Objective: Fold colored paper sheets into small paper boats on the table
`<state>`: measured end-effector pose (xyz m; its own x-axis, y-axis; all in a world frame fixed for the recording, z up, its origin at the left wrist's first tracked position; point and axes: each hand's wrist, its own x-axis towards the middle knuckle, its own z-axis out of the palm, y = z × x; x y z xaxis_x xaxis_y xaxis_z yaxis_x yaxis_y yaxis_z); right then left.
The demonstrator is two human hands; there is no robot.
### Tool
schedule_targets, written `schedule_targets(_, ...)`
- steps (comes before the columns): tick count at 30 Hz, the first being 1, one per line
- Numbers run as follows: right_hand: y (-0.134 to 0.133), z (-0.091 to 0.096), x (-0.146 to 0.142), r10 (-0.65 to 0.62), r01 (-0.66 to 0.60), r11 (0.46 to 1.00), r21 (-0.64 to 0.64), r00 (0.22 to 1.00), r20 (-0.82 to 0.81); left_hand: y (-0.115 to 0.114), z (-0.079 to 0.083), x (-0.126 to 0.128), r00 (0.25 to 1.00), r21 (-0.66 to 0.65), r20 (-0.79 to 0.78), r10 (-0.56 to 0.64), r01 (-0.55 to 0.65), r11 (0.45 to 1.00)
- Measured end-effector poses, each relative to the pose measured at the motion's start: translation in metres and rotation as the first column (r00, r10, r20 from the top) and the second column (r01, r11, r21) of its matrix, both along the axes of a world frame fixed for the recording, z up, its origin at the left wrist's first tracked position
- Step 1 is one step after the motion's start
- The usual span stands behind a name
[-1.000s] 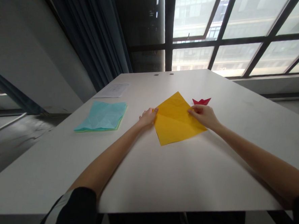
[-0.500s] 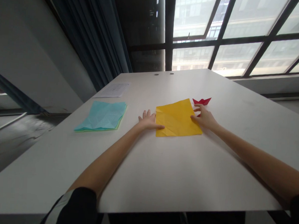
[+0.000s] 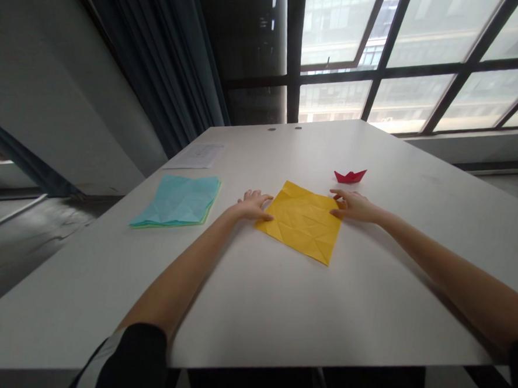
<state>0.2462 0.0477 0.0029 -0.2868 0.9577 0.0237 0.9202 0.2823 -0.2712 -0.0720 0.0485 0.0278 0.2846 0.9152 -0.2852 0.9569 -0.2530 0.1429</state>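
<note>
A square yellow sheet of paper [image 3: 305, 223], marked with fold creases, lies turned at an angle on the table between my hands. At its left corner my left hand [image 3: 253, 205] grips the edge, thumb on top and the other fingers bent beside it. My right hand [image 3: 352, 207] has hold of the right corner, with the thumb on the paper and the index finger reaching just past the edge. Just beyond that hand stands a small red folded paper boat [image 3: 350, 177], apart from the fingers.
A stack of creased light-blue sheets [image 3: 180, 198], with green showing at its edge, lies to the left. Behind it is a white printed sheet [image 3: 197, 156]. The white table [image 3: 252, 310] reaches back toward a curtain [image 3: 162, 53] and windows.
The yellow paper has rotated, so one corner now points toward me. Both hands have shifted slightly along with it, and the right hand has moved away from the red boat.
</note>
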Motion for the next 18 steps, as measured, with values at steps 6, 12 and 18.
schedule_targets(6, -0.0042, 0.0114, -0.0021, -0.004, -0.003, 0.995, -0.096, 0.997, -0.080, 0.0047, -0.0064, 0.0002, 0.997, 0.109, 0.066, 0.049, -0.056, 0.993)
schedule_targets(12, -0.0027, 0.0083, -0.0011, -0.062, 0.045, 0.995, -0.085, 0.975, -0.213, 0.0042, 0.0019, -0.0009, 0.974, 0.054, 0.223, -0.038, 0.027, 0.998)
schedule_targets(18, -0.0025, 0.0078, 0.0008, -0.103, 0.028, 0.981, -0.191, 0.913, -0.394, 0.0029, 0.0031, -0.0045, 0.861, -0.040, 0.508, -0.031, 0.059, 0.997)
